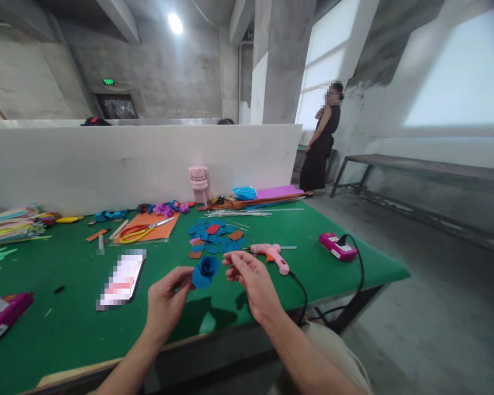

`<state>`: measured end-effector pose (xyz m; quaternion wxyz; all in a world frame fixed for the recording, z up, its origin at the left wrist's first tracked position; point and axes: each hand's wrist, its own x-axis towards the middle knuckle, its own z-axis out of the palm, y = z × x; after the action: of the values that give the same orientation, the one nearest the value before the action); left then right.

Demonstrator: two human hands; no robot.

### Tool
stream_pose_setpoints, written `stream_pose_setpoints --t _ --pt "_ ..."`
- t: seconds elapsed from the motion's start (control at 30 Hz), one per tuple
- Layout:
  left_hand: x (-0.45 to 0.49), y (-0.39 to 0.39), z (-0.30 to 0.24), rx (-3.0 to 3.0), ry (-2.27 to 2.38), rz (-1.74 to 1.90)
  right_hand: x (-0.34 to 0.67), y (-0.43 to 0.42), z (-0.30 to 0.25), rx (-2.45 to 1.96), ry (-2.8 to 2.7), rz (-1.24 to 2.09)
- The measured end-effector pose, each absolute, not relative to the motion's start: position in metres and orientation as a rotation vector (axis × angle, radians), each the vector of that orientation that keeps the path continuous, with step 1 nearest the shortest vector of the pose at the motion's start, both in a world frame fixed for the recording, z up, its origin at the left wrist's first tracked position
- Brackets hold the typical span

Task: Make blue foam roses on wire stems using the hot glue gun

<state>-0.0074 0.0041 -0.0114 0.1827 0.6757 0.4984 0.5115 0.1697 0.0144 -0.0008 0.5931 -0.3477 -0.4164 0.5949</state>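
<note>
My left hand pinches a blue flower of layered petals, held upright above the green table near its front edge. Just right of the flower is my right hand, its fingers bent loosely and slightly apart, with nothing visible in them. Behind both hands lie many loose blue petals, mixed with a red petal and a few brown ones. A pink glue gun rests on its side beyond my right hand, a glue stick poking from its back.
A phone and scissors on orange sheets lie left. A magenta power strip sits right, its cord trailing over the table's edge. A pink bottle stands by the white partition. A person stands far right.
</note>
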Motion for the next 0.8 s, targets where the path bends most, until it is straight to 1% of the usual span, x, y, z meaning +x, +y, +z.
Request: stream_pose_setpoints --t 0.2,0.6,0.8 --pt "-0.008 0.003 -0.005 2.043 1.292 1.302 0.181 0.014 0.004 -0.830 -1.264 1.204" --pt "-0.008 0.004 -0.006 1.964 1.039 0.984 0.193 0.009 0.010 -0.777 -1.567 1.088" --pt "-0.007 0.003 -0.001 1.942 1.006 0.948 0.197 0.006 0.014 -0.823 -1.640 1.085"
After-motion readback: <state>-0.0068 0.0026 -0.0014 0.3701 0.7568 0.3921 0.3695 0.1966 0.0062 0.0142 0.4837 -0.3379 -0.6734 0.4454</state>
